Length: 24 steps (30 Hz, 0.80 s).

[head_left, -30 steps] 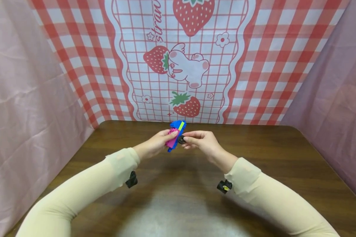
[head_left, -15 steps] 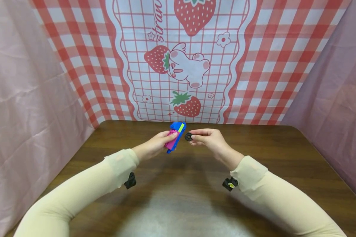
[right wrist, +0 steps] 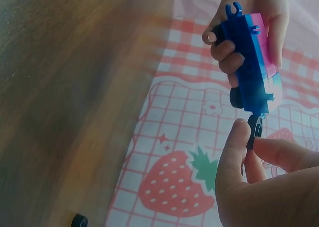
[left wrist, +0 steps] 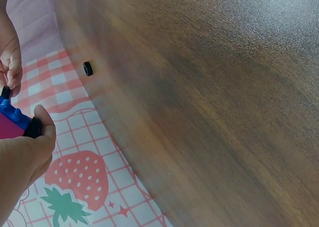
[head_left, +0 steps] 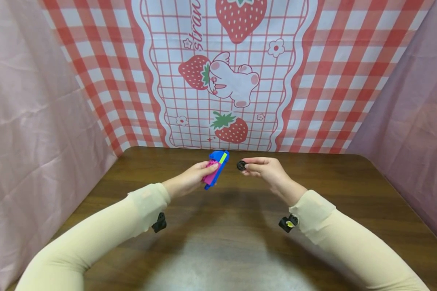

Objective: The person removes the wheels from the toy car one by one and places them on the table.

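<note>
My left hand (head_left: 193,176) grips a toy car (head_left: 215,173) with a blue base, a pink part and a yellow-green stripe. In the right wrist view the car's blue underside faces the camera. Two black wheels (right wrist: 236,97) sit along one side of it, and small bare blue pegs (right wrist: 269,96) stick out on the other. Between thumb and fingertips, my right hand (head_left: 267,171) pinches a loose black wheel (head_left: 241,165), held up to the right of the car with a gap between them in the head view. The left hand's fingers wrap round the car's wheeled side.
Another loose black wheel (left wrist: 87,68) stands on the brown wooden table (head_left: 218,250), near the edge by the checked cloth. That red and white cloth (head_left: 327,81) hangs behind the table, with pink curtains (head_left: 40,121) at the sides.
My right hand has drawn back to the right with its wheel, which was against the car's side a second ago. The left hand and car have hardly moved.
</note>
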Tool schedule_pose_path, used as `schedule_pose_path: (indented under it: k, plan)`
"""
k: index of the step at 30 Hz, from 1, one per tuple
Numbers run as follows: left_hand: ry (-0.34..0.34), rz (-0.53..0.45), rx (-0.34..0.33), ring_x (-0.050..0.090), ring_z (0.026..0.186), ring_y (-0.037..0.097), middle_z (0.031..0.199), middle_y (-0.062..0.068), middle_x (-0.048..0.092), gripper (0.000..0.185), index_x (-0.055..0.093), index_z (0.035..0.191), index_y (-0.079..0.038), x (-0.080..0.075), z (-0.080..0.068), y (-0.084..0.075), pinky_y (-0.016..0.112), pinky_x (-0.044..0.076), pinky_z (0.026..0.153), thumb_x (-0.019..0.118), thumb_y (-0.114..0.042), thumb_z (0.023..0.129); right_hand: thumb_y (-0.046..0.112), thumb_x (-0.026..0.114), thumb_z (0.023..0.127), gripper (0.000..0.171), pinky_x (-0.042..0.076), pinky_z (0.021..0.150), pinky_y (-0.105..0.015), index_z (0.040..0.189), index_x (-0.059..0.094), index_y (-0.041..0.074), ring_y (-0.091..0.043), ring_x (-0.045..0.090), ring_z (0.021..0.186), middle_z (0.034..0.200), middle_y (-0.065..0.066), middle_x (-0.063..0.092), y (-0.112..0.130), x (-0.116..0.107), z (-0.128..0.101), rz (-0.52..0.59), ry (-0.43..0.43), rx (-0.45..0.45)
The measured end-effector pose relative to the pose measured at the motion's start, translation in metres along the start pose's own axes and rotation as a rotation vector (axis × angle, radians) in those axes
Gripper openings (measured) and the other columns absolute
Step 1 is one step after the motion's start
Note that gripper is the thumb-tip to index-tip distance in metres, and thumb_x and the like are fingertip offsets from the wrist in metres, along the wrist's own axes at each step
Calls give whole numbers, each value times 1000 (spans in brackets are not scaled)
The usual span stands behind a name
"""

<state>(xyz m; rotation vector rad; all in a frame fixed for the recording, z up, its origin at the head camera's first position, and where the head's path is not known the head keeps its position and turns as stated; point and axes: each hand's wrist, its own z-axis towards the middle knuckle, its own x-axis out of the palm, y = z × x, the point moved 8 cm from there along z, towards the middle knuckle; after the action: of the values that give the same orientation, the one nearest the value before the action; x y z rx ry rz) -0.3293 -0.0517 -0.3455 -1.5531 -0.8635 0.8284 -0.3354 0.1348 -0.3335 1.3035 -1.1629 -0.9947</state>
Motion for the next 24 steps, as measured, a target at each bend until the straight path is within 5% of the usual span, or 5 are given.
schedule_pose_path:
  k: [6, 13, 24]
  plan:
    - [2, -3, -4, 56, 75, 12, 90, 2, 52, 40, 38, 129, 10, 0, -1, 1, 25, 48, 71, 36, -22, 105, -3, 59, 92, 40, 56, 81, -24, 129, 51, -16, -8, 71, 74, 86, -1, 73, -2, -6, 1, -12, -4, 10]
    - [1, 1, 2, 56, 75, 11, 89, 1, 52, 40, 39, 128, 11, 0, -2, 0, 25, 48, 70, 37, -22, 105, 4, 61, 93, 43, 49, 63, -15, 133, 52, -7, -4, 70, 75, 84, 6, 73, -6, -24, 2, -56, -32, 67]
    - [11, 21, -10, 56, 78, 12, 96, 7, 54, 44, 39, 133, 12, 1, -2, 2, 26, 48, 72, 37, -22, 105, 0, 56, 95, 44, 55, 87, -31, 137, 47, -9, -9, 71, 81, 86, 5, 72, -19, -55, 10, -87, -32, 93]
